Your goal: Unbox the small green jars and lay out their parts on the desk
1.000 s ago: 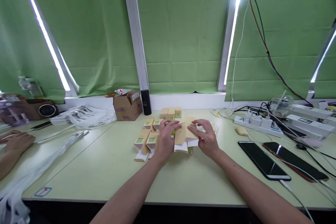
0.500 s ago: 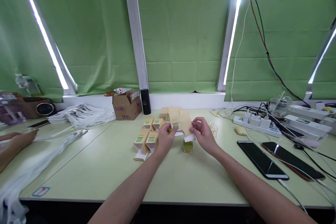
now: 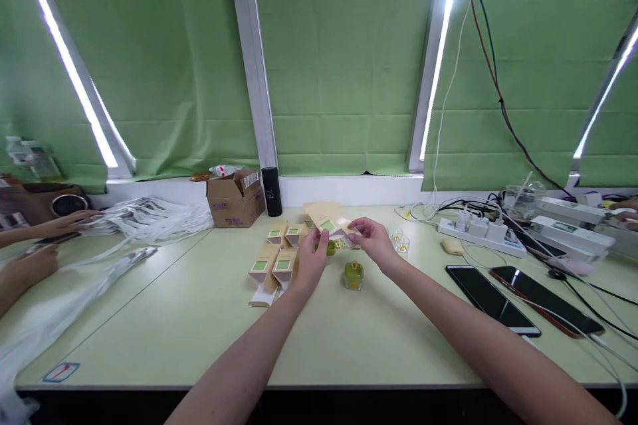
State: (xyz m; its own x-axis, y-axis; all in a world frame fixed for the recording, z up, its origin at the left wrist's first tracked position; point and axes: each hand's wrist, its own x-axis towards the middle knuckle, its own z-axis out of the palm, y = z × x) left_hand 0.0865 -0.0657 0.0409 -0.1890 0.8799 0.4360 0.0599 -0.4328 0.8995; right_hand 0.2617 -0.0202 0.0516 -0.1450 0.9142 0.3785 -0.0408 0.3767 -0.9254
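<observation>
A tan cardboard box with a green square label and white inner flaps is held up between my hands, tilted. My left hand pinches its left side, thumb near the label. My right hand has its fingertips on the white flap at the right end. On the table below them stands a small glass jar with green contents. Part of another green item shows beside my left thumb. Several similar tan boxes lie left of my left hand, some with flaps out.
Small clear containers with gold bits stand right of my right hand. Phones, cables and a power strip lie farther right. A brown carton and a black cylinder stand behind. Another person's hands are at white straps left.
The box in my hands has turned and tilted, and its flap no longer overlaps the green jar. My right hand has moved slightly left. Another person's second hand appears at the left.
</observation>
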